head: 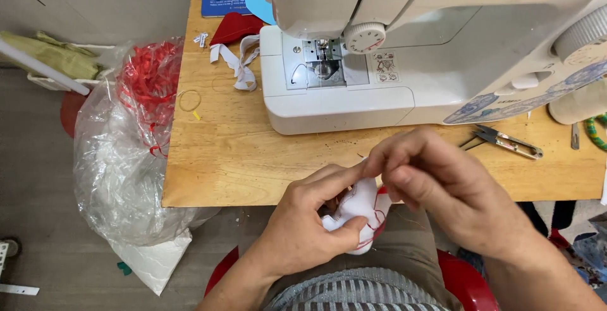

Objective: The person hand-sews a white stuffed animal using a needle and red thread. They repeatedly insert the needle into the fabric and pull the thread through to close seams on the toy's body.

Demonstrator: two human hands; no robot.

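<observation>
The one small white stuffed fabric piece [360,213] with red stitching sits in front of your lap, just below the near edge of the tabletop [234,159]. It looks soft, light and squashy, so it will likely give under pressure; pinching it at the seamed edge, near the red thread, seems the surest hold. Your left hand [310,222] is closed around it from below, thumb pressed across its front. Your right hand [442,184] pinches its top edge with the fingertips drawn together.

On the tabletop stand one white sewing machine [411,52], one pair of thread snips [506,140] to its right, one strip of white ribbon [237,64] and one yellowish rubber band [189,100]. One clear plastic bag [120,159] holding red shreds hangs off the left side.
</observation>
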